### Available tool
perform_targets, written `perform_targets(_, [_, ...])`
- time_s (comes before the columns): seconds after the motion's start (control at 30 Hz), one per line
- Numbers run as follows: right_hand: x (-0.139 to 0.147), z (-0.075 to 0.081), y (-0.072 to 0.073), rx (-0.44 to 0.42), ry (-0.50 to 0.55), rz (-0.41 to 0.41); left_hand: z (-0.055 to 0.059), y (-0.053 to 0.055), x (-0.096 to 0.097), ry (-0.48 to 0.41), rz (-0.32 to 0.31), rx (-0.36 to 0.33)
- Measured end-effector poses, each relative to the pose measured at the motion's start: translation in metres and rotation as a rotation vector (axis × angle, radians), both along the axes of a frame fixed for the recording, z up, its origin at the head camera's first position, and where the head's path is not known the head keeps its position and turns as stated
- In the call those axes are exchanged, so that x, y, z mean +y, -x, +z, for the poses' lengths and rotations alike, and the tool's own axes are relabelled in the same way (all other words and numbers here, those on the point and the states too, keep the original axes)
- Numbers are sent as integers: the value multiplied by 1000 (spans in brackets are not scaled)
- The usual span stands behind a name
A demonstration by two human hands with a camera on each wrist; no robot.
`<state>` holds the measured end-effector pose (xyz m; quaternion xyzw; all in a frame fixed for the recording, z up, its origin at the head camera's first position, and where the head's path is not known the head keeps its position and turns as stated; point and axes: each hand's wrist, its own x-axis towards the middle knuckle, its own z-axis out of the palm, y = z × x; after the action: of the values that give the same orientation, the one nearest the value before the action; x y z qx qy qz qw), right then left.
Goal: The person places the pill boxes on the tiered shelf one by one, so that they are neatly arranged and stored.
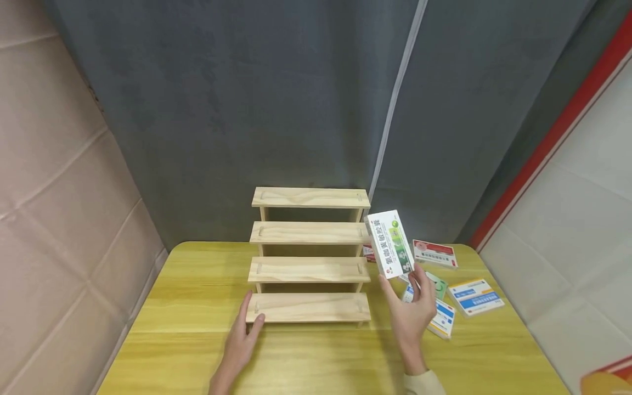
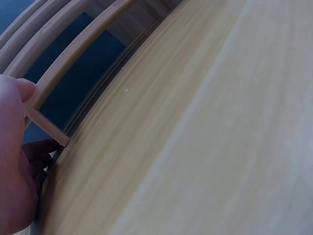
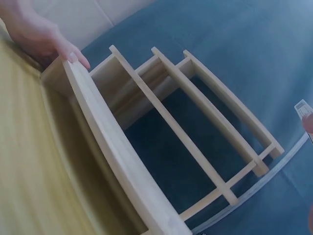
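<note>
A pale wooden stepped rack [image 1: 308, 307] with several narrow shelves stands on the table. My left hand [image 1: 239, 341] grips the left end of its lowest shelf, the thumb over the top; in the left wrist view, curled fingers [image 2: 41, 149] lie beside the rack's leg. To the right of the rack, my right hand [image 1: 413, 315] holds up a white and green medicine box [image 1: 390, 244] by its lower end, between thumb and fingers. The box is tilted, its printed face toward the head camera. Only a corner of the box [image 3: 301, 106] shows in the right wrist view.
Several medicine boxes lie right of the rack on the yellow wooden table [image 1: 197, 296]: a red and white box [image 1: 434, 253], a blue and white box [image 1: 476, 297], others partly behind my right hand. A grey curtain [image 1: 237, 109] hangs behind, with panels on both sides.
</note>
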<state>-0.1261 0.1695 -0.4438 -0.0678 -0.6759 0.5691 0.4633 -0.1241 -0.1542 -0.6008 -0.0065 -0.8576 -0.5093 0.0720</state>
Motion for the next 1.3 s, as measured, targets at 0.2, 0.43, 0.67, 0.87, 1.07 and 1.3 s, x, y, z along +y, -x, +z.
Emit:
perform_targets(0.2, [-8,8,5,17,-52,10,1,-1,0,-4,4,14])
perform_targets(0.43, [-14,15,12,47,-102,32,2,-1,0,2,17,-8])
perform_targets(0.67, [-20,21,18,80,-155,60,3,-1,1,7,12,-23])
perform_targets(0.87, [-23,28,23,74,-191,104,2,0,1,-9,10,-22])
perform_targets(1.07, [-22,21,34,77,-237,107,3,0,1,-7,14,1])
perform_targets(1.3, [-19,12,48,23,-262,160,5,-2,0,10,18,-10])
